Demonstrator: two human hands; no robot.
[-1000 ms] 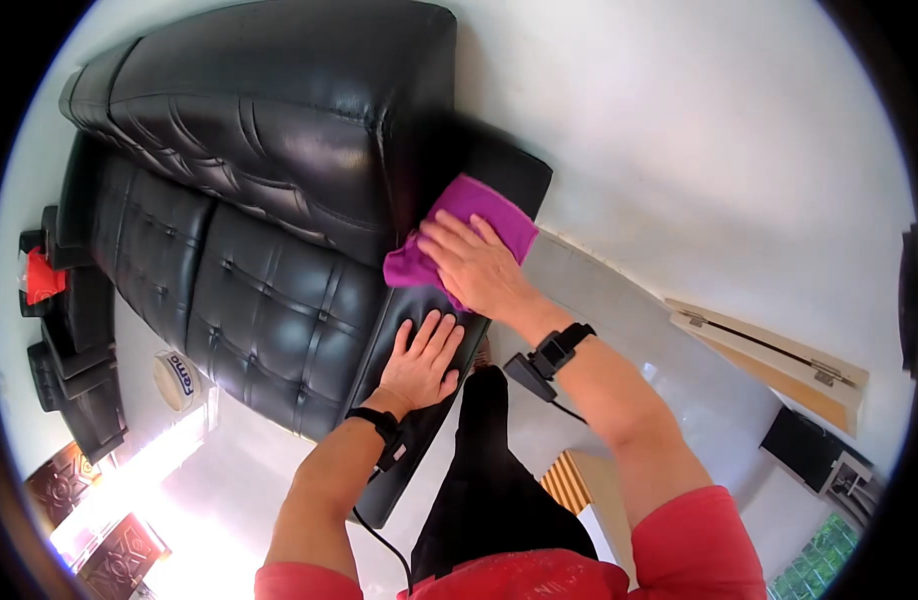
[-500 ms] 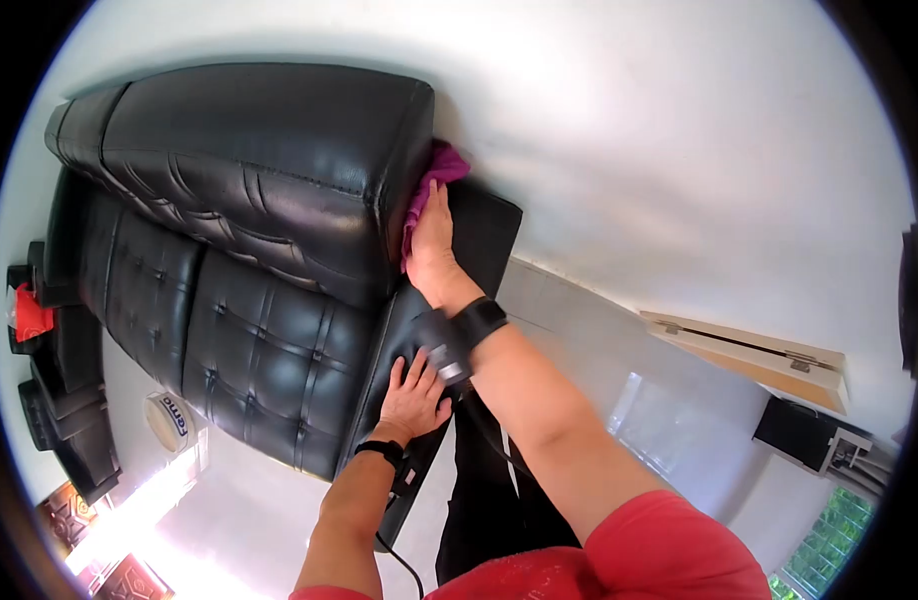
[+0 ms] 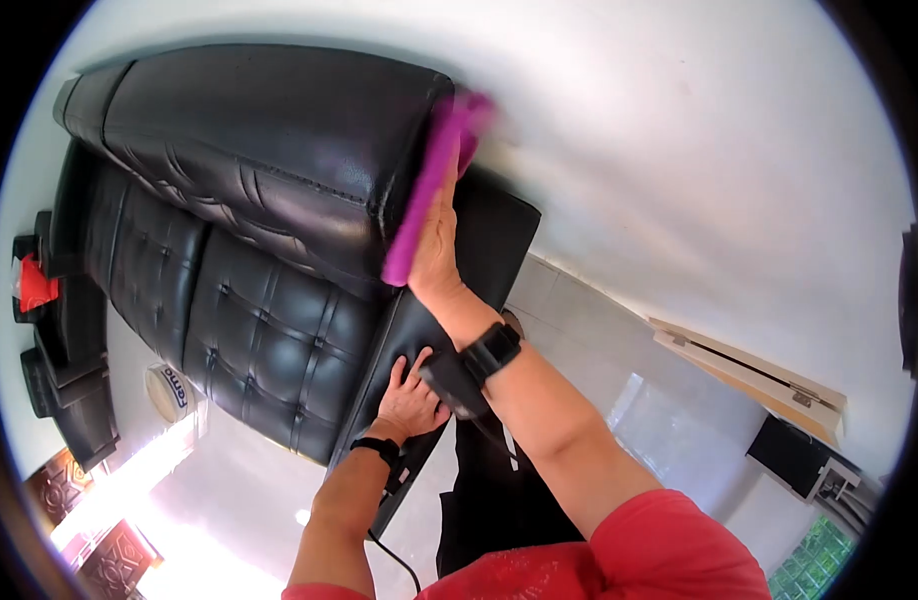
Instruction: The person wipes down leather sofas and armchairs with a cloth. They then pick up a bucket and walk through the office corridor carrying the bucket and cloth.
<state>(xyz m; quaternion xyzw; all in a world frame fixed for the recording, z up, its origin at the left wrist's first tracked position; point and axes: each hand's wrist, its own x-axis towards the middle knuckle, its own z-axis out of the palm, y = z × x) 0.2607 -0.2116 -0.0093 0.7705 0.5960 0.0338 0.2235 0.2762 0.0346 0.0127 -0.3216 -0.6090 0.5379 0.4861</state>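
Observation:
My right hand (image 3: 437,250) holds a purple cloth (image 3: 419,220) flat against the side end of the black sofa's backrest (image 3: 269,120). The cloth's upper part is blurred and sticks up past the fingers, most of which it hides. Lower down, my left hand (image 3: 409,408) rests with fingers spread on the black armrest (image 3: 384,375), holding nothing. A dark wristband (image 3: 492,350) is on the right wrist, and a dark boxy object (image 3: 452,385) with a cable hangs from it, close to the left hand's fingers.
Tufted seat cushions (image 3: 279,345) lie left of the armrest. A white wall (image 3: 679,150) stands close behind the sofa. More black seating with a red item (image 3: 36,285) is at far left. A round container (image 3: 169,392) stands on the floor, and a beige wooden piece (image 3: 749,375) leans at right.
My right hand has moved slightly up along the backrest's side with the purple cloth, which now spreads out longer. The left hand stays on the armrest. The view has shifted a little.

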